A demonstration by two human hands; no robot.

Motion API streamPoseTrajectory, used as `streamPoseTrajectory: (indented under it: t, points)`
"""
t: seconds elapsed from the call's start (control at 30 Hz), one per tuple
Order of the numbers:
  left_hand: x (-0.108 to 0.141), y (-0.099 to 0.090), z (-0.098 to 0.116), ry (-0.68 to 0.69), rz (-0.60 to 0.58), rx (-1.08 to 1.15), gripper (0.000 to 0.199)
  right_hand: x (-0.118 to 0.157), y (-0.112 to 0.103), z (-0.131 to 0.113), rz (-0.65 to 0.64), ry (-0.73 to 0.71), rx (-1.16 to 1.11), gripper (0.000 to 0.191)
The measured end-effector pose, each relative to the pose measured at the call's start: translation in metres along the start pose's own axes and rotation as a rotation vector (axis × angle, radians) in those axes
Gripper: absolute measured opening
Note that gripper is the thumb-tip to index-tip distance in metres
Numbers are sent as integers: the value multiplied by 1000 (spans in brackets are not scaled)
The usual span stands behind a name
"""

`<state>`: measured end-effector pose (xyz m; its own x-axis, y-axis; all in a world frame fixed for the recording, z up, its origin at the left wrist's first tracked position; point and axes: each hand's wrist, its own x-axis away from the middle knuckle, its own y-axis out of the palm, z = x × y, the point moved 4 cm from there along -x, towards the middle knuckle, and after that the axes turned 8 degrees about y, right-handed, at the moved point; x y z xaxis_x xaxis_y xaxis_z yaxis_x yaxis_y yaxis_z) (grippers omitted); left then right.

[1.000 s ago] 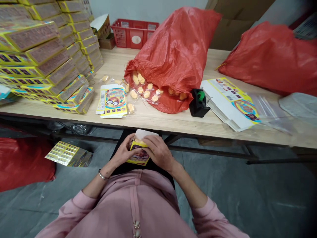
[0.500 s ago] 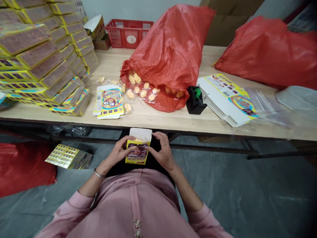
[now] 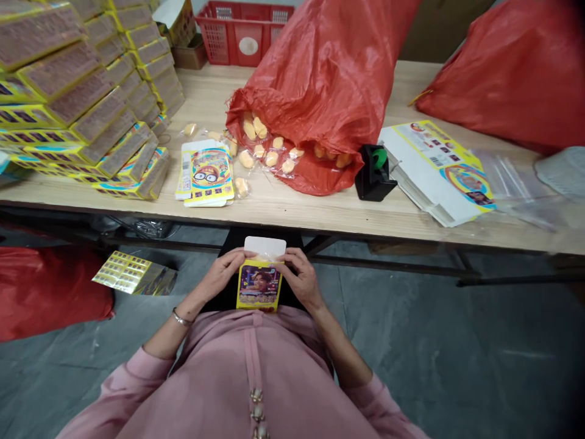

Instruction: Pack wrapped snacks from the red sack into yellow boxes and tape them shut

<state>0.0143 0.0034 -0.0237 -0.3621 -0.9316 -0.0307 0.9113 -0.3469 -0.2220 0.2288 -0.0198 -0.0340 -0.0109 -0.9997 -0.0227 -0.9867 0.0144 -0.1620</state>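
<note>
Left hand [image 3: 219, 275] and right hand [image 3: 302, 279] clamp yellow printed carton [image 3: 259, 285] from both sides; red woven sack [image 3: 320, 79] holds wrapped yellow pieces [image 3: 272, 158], some lying on the surface [image 3: 292, 210].

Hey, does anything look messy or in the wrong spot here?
Yes. Clear-wrapped yellow pieces have spilled out of the red woven sack onto the wooden table, and a few lie loose. A yellow printed pack also lies on the floor under the table.

A small yellow printed cardboard box [image 3: 259, 285], its front bearing a colourful picture of a person, stands upright at lower centre of the frame. A white rectangular flap [image 3: 265, 247] rises open above its top edge.
</note>
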Motion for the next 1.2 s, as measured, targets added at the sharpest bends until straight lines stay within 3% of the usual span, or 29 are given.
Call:
streamPoseTrajectory:
  t: [0.1,0.2,0.33,0.43,0.57,0.67,0.83,1.03,1.2]
  points:
    - [-7,-4,1,27,-19,19,39,-4,4,0,-22,80,-94,15]
    - [-12,-3,-3,5,5,201,29,-9,10,4,-23,204,-315,19]
    - [-17,-2,-9,-17,13,477,43,-13,16,7,-49,284,-480,46]
    - [-21,-5,-8,-47,-103,386,36,-14,16,4,-94,268,-375,24]
    - [-27,-14,8,-6,-185,212,31,-15,9,-6,-43,142,-186,6]
    - [-31,-16,19,-46,-192,129,36,-14,8,-14,-104,106,-141,11]
    - [-35,-11,25,-126,-238,68,36,-14,5,-13,-152,228,-98,27]
    - [-40,-12,17,-115,-273,90,36,-14,5,-7,-111,274,-166,30]
    - [-38,-10,18,-133,-324,99,35,-13,0,-11,-117,225,-112,23]
